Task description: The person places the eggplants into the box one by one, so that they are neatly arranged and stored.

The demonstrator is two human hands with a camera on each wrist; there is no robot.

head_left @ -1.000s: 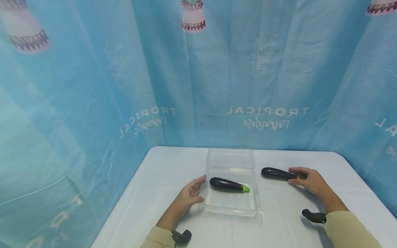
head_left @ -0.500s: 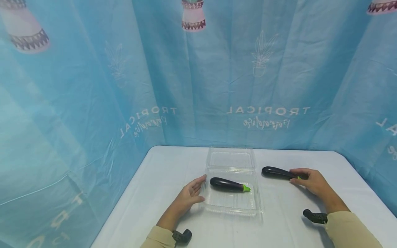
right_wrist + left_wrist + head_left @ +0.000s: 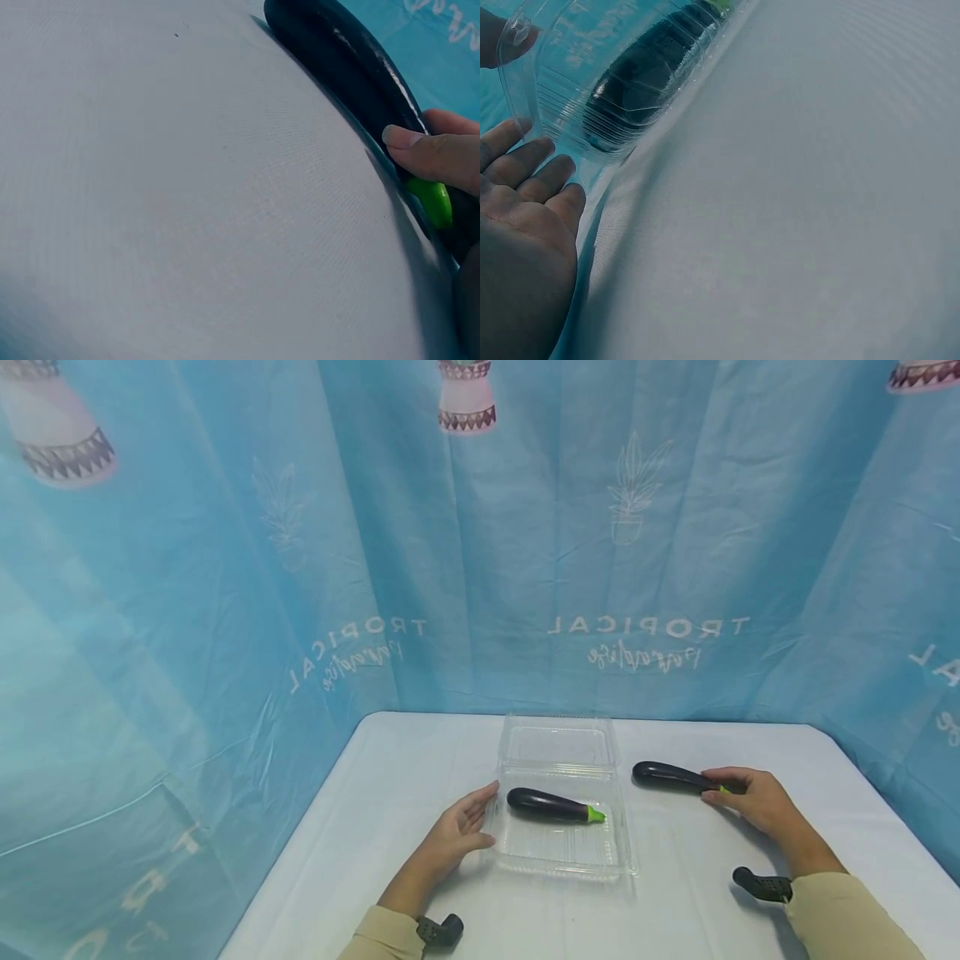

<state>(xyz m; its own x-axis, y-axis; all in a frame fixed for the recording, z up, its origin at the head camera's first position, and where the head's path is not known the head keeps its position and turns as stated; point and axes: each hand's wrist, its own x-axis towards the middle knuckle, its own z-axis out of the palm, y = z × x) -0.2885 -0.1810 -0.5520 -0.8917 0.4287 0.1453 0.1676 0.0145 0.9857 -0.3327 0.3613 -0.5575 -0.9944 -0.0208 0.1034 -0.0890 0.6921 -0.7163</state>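
An open clear plastic clamshell container (image 3: 558, 857) lies on the table with its lid (image 3: 557, 745) folded back. Inside its base is one eggplant (image 3: 547, 806), green stem end to the right. My left hand (image 3: 453, 835) touches the container's left side, fingers fairly straight; its thumb (image 3: 525, 41) and fingertips meet the rim in the left wrist view. To the right, a second eggplant (image 3: 663, 777) is pinched near its stem by my right hand (image 3: 757, 802), thumb and fingers on opposite sides. Past its green stem (image 3: 433, 201), a dark shape (image 3: 466, 214) is partly hidden by the hand.
A white cloth covers the table (image 3: 360, 860). Blue printed curtains (image 3: 480, 568) hang close behind its back edge and along both sides. A dark wrist-camera mount sticks out from each wrist, the right one (image 3: 757, 885) over the tabletop.
My right hand shifted very slightly right about half a second ago with the eggplant in its fingers. The left hand and container stay practically where they were.
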